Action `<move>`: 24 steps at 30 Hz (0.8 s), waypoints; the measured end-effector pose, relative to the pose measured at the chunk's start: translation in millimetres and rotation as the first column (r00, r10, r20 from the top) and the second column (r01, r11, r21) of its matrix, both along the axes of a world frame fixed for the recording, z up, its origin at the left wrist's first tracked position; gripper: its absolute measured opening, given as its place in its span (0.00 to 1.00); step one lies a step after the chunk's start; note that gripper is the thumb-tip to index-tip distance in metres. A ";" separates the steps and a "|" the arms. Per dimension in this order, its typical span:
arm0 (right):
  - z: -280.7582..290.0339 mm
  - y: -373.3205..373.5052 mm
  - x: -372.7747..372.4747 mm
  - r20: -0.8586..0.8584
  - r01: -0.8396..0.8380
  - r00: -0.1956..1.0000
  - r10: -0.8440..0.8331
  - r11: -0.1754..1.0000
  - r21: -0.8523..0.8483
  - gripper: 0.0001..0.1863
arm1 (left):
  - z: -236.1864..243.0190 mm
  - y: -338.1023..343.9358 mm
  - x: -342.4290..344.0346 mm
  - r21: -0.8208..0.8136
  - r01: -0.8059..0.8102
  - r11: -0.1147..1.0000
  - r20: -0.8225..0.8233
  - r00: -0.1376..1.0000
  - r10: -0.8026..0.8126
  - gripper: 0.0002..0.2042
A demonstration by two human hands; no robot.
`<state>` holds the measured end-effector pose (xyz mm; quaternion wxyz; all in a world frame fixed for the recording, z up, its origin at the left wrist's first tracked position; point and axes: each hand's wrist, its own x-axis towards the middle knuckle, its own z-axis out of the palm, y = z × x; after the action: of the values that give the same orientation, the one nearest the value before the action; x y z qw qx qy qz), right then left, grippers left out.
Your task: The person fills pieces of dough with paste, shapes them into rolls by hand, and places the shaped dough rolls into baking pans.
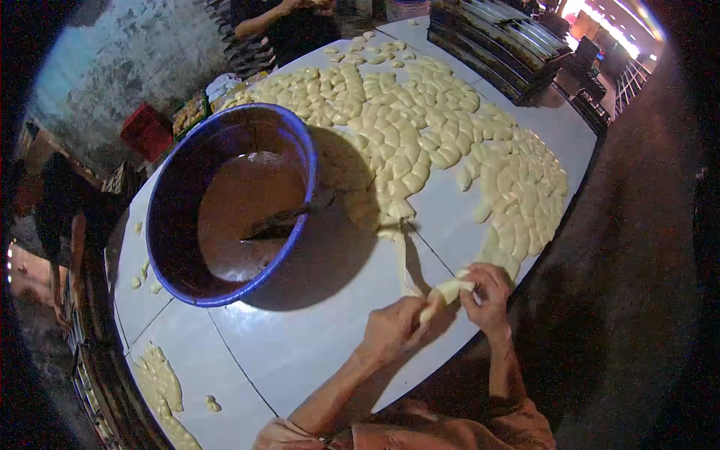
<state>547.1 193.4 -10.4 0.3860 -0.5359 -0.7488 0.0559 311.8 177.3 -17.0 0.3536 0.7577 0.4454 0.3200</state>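
Near the table's front edge, a length of pale dough (448, 291) stretches between my two hands. My left hand (394, 326) is closed around its left end. With bent fingers, my right hand (489, 294) grips the other end. A thin dough strip (406, 262) runs from the left hand's fingers up the table toward the large spread of dough pieces (401, 139). To the left stands a big blue tub (279, 271) with brown liquid inside. A dark-handled tool (279, 223) leans over its rim; its lower end is in the liquid.
The white tiled table (232, 352) has more dough (160, 382) at its near left corner. Stacked dark trays (499, 45) stand at the far right. A red crate (146, 133) is behind the tub. Other people (281, 22) are at the far side and far left (67, 217).
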 end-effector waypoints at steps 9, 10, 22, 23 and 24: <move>22.3 -67.3 -131.8 -0.300 -0.428 0.885 0.355 0.875 -0.226 0.11 | 47.6 -144.0 -155.2 0.325 -0.293 0.899 -0.147 0.924 0.354 0.14; 36.9 -65.6 -148.4 -0.169 -0.434 0.901 0.400 0.849 -0.302 0.17 | 53.1 -155.6 -175.8 0.379 -0.345 0.858 -0.191 0.878 0.438 0.14; 58.6 -61.7 -434.0 -0.156 -0.738 0.647 0.746 0.563 -0.371 0.26 | 42.7 -216.7 -408.6 0.395 -0.646 0.654 -0.378 0.534 0.756 0.24; 37.0 -64.5 -444.0 -0.044 -0.699 0.643 0.765 0.562 -0.442 0.35 | 22.3 -227.4 -429.6 0.221 -0.680 0.699 -0.549 0.505 0.666 0.26; 12.7 -65.3 -439.5 0.123 -0.637 0.649 0.750 0.625 -0.450 0.39 | 14.5 -229.1 -433.5 0.187 -0.693 0.697 -0.515 0.534 0.670 0.28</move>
<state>107.6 128.1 2.3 0.1078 -0.2644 -0.9226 0.2592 -121.7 -51.8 -2.5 0.0730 0.5746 0.7921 0.1927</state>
